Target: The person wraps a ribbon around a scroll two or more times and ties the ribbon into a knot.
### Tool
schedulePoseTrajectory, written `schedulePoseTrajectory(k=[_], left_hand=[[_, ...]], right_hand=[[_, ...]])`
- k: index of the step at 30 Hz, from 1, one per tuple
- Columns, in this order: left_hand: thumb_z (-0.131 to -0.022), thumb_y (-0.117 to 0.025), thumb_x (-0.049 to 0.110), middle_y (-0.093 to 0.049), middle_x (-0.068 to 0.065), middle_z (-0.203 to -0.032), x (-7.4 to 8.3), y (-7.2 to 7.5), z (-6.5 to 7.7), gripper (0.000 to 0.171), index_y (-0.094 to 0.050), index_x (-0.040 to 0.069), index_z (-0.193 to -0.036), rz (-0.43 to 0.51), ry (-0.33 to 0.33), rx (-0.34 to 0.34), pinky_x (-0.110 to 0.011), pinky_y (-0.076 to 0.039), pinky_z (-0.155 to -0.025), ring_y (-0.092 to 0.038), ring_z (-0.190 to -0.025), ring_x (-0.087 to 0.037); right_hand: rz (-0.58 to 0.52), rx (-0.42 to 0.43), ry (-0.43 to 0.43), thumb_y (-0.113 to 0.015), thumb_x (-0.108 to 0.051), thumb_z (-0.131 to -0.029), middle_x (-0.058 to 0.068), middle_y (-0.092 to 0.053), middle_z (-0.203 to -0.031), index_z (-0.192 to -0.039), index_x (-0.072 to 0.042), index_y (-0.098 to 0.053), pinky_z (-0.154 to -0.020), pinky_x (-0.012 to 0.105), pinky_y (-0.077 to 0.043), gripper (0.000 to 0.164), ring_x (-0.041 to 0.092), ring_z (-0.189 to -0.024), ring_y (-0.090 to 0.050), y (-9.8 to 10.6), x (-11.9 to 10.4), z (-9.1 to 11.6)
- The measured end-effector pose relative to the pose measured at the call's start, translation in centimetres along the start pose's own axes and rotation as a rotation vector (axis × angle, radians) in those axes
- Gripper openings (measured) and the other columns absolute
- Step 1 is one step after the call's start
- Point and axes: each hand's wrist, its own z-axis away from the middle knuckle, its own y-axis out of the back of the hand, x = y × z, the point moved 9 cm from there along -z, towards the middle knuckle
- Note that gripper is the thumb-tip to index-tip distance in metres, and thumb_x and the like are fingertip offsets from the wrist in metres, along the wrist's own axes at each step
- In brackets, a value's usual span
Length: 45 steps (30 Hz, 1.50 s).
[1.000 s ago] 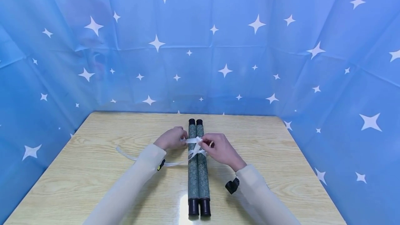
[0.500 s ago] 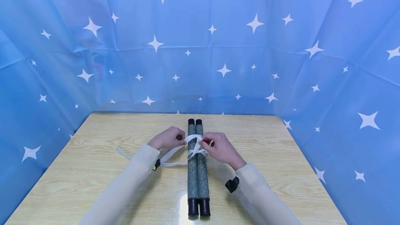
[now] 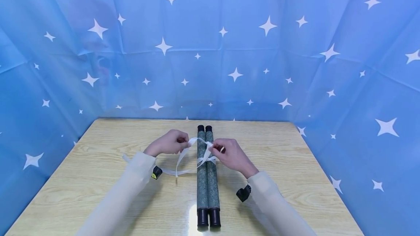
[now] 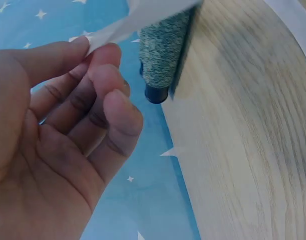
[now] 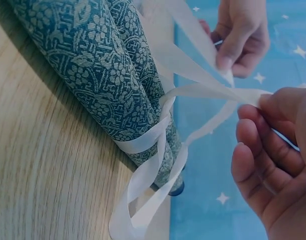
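Note:
A hanging scroll (image 3: 213, 188), rolled from both ends into two green patterned rolls with dark end knobs, lies lengthwise before me in the head view. White ribbon (image 5: 142, 142) wraps around its middle, with loose loops rising from the wrap. My left hand (image 3: 168, 143), left of the rolls, pinches one length of ribbon between thumb and index finger, the other fingers curled loosely. Just right of the rolls, my right hand (image 3: 231, 156) pinches another part of the ribbon where strands cross. A ribbon strand spans between both hands above the scroll.
The scroll rests on a light wood-grain table (image 3: 279, 199). More ribbon (image 3: 168, 172) trails on the table to the left, partly behind the left sleeve. A blue curtain with white stars (image 3: 210, 65) surrounds the table's back and sides. Each wrist carries a small black camera (image 3: 244, 194).
My left hand has moved left and slightly up from beside the rolls, drawing ribbon with it; a free length now hangs below it. My right hand stays nearly still, pinching the ribbon.

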Motion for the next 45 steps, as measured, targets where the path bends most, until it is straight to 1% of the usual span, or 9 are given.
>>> schedulePoseTrajectory(k=[9,12,18,24,28,35,40,42,45], left_hand=[[-0.101,-0.058,0.022,-0.061,-0.027,-0.073,0.8,-0.3,2.2,0.022,-0.064,0.007,-0.087,0.204,0.074,0.033,-0.046,-0.046,-0.050,-0.048,-0.048,-0.017],[-0.101,-0.058,0.022,-0.061,-0.026,-0.073,1.4,-0.8,2.9,0.021,-0.065,0.006,-0.088,0.261,0.084,0.048,-0.050,-0.047,-0.052,-0.049,-0.048,-0.018],[-0.098,-0.063,0.028,-0.058,-0.008,-0.066,1.8,-2.2,4.4,0.022,-0.068,0.007,-0.095,0.404,0.153,0.099,-0.043,-0.049,-0.054,-0.051,-0.052,-0.017],[-0.092,-0.070,0.024,-0.061,-0.005,-0.072,2.8,-4.6,5.5,0.025,-0.067,0.001,-0.101,0.620,0.202,0.143,-0.025,-0.048,-0.055,-0.055,-0.058,-0.013],[-0.089,-0.072,0.021,-0.063,-0.008,-0.074,3.9,-6.0,5.7,0.026,-0.064,-0.001,-0.102,0.712,0.201,0.196,-0.024,-0.049,-0.055,-0.057,-0.060,-0.013],[-0.087,-0.075,0.019,-0.065,-0.008,-0.073,5.1,-8.2,5.2,0.028,-0.061,-0.003,-0.098,0.811,0.175,0.303,-0.022,-0.050,-0.053,-0.060,-0.060,-0.013],[-0.086,-0.076,0.015,-0.065,-0.010,-0.070,5.1,-9.5,4.6,0.025,-0.062,-0.004,-0.094,0.771,0.166,0.355,-0.021,-0.049,-0.050,-0.060,-0.056,-0.011],[-0.085,-0.077,0.016,-0.065,-0.008,-0.069,5.0,-9.9,4.6,0.021,-0.064,0.000,-0.090,0.649,0.171,0.354,-0.021,-0.049,-0.049,-0.059,-0.055,-0.010],[-0.084,-0.078,0.020,-0.064,0.000,-0.068,5.3,-10.0,4.7,0.016,-0.067,0.008,-0.082,0.386,0.153,0.351,-0.021,-0.047,-0.050,-0.056,-0.056,-0.007]], right_hand=[[-0.006,0.006,-0.036,-0.061,-0.021,-0.099,-0.006,-0.062,-0.073,-0.082,-0.025,-0.064,-0.052,0.026,-0.049,0.017,0.012,-0.060,-0.058,-0.1,0.6,0.1],[-0.007,0.006,-0.037,-0.060,-0.021,-0.099,-0.006,-0.062,-0.074,-0.083,-0.024,-0.065,-0.053,0.026,-0.049,0.017,0.012,-0.061,-0.058,-0.1,0.6,0.1],[-0.007,0.007,-0.031,-0.060,-0.020,-0.099,-0.004,-0.064,-0.075,-0.083,-0.020,-0.067,-0.054,0.026,-0.050,0.018,0.011,-0.061,-0.058,0.0,0.5,0.1],[-0.016,0.008,-0.018,-0.060,-0.020,-0.099,0.001,-0.065,-0.077,-0.086,-0.011,-0.070,-0.053,0.027,-0.049,0.019,0.014,-0.061,-0.057,0.0,0.5,0.1],[-0.010,0.014,-0.019,-0.060,-0.021,-0.099,-0.003,-0.062,-0.074,-0.084,-0.011,-0.068,-0.052,0.026,-0.048,0.020,0.011,-0.059,-0.056,0.1,0.6,0.1],[-0.020,0.004,-0.041,-0.061,-0.020,-0.099,0.003,-0.068,-0.080,-0.088,-0.013,-0.071,-0.053,0.027,-0.049,0.016,0.010,-0.062,-0.057,0.1,0.7,0.2],[-0.018,0.007,-0.027,-0.060,-0.019,-0.099,0.002,-0.065,-0.076,-0.085,-0.010,-0.069,-0.052,0.026,-0.048,0.019,0.010,-0.060,-0.056,0.1,0.6,0.2],[-0.013,0.010,-0.022,-0.060,-0.020,-0.099,0.000,-0.062,-0.073,-0.083,-0.009,-0.067,-0.052,0.026,-0.047,0.021,0.010,-0.059,-0.055,0.2,0.5,0.2],[-0.009,0.011,-0.026,-0.060,-0.021,-0.100,-0.004,-0.060,-0.072,-0.082,-0.010,-0.066,-0.052,0.026,-0.047,0.022,0.011,-0.059,-0.055,0.1,0.6,0.2]])
